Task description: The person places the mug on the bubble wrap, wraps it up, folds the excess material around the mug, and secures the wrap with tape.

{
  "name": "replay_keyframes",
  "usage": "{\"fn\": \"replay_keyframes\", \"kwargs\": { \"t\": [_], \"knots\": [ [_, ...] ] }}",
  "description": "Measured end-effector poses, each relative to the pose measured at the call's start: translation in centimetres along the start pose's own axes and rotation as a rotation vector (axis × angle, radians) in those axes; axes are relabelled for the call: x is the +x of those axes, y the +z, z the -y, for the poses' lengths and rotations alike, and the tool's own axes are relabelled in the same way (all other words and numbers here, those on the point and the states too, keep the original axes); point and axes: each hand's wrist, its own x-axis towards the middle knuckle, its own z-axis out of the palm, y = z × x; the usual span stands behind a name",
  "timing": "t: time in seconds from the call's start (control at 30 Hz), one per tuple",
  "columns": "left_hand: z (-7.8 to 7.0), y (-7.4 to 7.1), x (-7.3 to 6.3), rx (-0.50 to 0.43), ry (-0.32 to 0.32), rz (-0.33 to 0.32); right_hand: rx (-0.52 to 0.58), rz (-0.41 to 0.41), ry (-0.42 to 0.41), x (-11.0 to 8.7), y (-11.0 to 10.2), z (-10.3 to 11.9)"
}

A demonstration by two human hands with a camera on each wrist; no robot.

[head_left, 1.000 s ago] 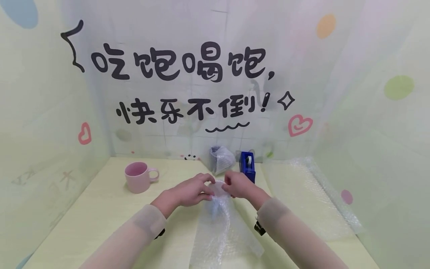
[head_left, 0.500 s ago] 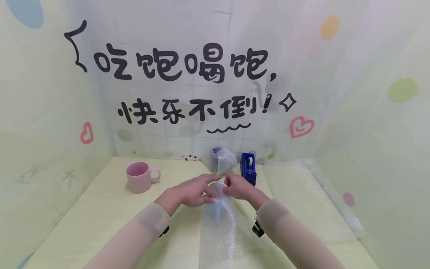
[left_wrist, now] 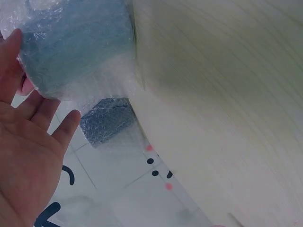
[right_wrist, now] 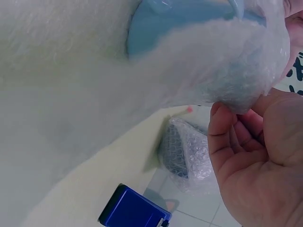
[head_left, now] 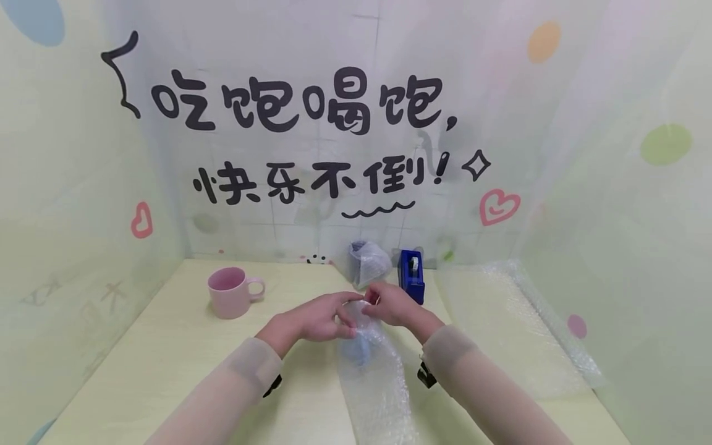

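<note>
Your left hand (head_left: 321, 318) holds the blue thing (right_wrist: 189, 17) through the bubble wrap (head_left: 378, 386) and your right hand (head_left: 396, 306) pinches that wrap too, with the blue thing between your hands, well right of the pink mug (head_left: 229, 298) and nearer you than the tape holder (head_left: 411, 281).

Bright, even, diffuse light fills the head view, with soft shadows on the bench (head_left: 139, 364) beneath the sleeves (head_left: 211, 395). Glints speckle the bubble wrap (head_left: 378, 389). Both wrist views look dimmer — in the right one, wrap near the lens blurs into milky haze. Wide-angle distortion stretches the head view's side walls (head_left: 639, 259).
</note>
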Motion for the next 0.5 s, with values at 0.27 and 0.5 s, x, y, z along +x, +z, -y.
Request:
{"fn": "replay_keyframes", "kwargs": {
  "t": [0.27, 0.5],
  "knots": [
    [-0.4, 0.4, -0.3, 0.007, -0.027, -0.036, -0.023, -0.089, -0.054, -2.8, -0.9, 1.0],
    [-0.4, 0.8, -0.4, -0.065, -0.032, -0.088, -0.51, -0.081, -0.526, -10.8, 2.2, 3.4]
  ]
}}
